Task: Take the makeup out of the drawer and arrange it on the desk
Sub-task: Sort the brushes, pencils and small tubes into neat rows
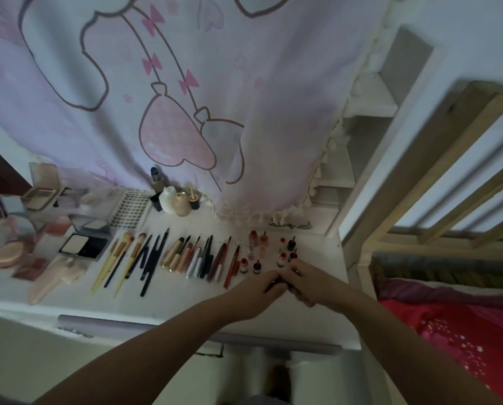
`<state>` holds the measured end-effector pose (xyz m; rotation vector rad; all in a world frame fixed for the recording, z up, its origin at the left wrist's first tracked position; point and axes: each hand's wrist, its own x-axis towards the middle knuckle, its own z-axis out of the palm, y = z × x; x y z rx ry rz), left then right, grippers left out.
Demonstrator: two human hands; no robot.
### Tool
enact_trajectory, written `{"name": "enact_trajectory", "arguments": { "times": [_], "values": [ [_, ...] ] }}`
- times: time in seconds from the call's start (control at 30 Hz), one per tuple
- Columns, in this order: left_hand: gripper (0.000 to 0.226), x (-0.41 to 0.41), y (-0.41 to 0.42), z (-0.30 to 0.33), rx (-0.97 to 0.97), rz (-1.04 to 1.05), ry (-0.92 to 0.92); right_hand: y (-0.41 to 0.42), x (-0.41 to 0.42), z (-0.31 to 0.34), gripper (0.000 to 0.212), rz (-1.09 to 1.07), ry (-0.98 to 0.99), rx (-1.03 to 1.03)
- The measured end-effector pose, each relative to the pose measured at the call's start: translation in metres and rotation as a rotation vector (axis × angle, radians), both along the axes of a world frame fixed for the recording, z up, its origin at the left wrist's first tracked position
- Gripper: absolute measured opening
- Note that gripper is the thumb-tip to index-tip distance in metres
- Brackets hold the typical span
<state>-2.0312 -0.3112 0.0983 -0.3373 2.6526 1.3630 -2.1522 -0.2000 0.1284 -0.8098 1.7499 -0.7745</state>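
Makeup lies in rows on the white desk [168, 299]. Brushes [121, 255] and pencils [154, 258] run down the middle, beside tubes and lip pencils [197, 257]. Small red-capped bottles [282, 252] stand at the right. My left hand [263, 287] and my right hand [306, 279] meet above the desk in front of those bottles. Together they pinch a small dark item [279, 280], mostly hidden by the fingers. The drawer front [104, 321] shows below the desk edge.
Open compacts [83, 244] and palettes [38, 195] fill the desk's left end. Bottles [174, 200] and a lash tray [129, 210] stand at the back under a pink curtain [186, 97]. A wooden bed frame [437, 176] and red bedding [463, 331] lie to the right.
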Motion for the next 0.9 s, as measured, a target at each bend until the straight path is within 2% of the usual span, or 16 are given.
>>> {"name": "enact_trajectory", "arguments": {
  "times": [0.07, 0.17, 0.23, 0.27, 0.37, 0.43, 0.5, 0.6, 0.67, 0.77, 0.9],
  "values": [
    [0.027, 0.004, 0.000, -0.003, -0.009, -0.035, -0.041, 0.003, 0.002, 0.001, 0.027, 0.088, 0.046, 0.047],
    [0.024, 0.010, -0.003, -0.011, -0.078, -0.132, -0.157, 0.011, -0.005, 0.002, 0.021, 0.272, 0.218, 0.137],
    [0.023, 0.015, -0.009, -0.018, -0.110, -0.162, -0.205, 0.024, -0.017, 0.002, 0.023, 0.318, 0.228, 0.190],
    [0.022, 0.018, -0.012, -0.021, -0.078, -0.138, -0.224, 0.031, -0.025, 0.000, 0.024, 0.267, 0.182, 0.204],
    [0.023, 0.018, -0.012, -0.027, 0.072, 0.010, -0.230, 0.053, -0.043, -0.013, 0.022, -0.071, -0.059, 0.158],
    [0.026, 0.010, -0.006, -0.031, 0.091, 0.110, -0.162, 0.054, -0.042, -0.030, 0.019, -0.249, -0.084, 0.115],
    [0.022, -0.001, 0.002, -0.038, 0.048, 0.220, -0.056, 0.047, -0.035, -0.050, 0.013, -0.354, -0.004, 0.077],
    [0.020, -0.017, 0.013, -0.051, -0.043, 0.438, 0.045, 0.033, -0.029, -0.077, 0.014, -0.343, 0.332, 0.070],
    [0.015, -0.026, 0.017, -0.058, -0.060, 0.560, 0.039, 0.025, -0.028, -0.089, 0.020, -0.339, 0.468, 0.035],
    [0.011, -0.037, 0.022, -0.067, -0.080, 0.659, 0.061, 0.013, -0.025, -0.101, 0.024, -0.341, 0.477, -0.025],
    [0.021, -0.045, 0.027, -0.075, -0.099, 0.682, 0.079, 0.005, -0.023, -0.111, 0.022, -0.277, 0.470, -0.093]
  ]
}}
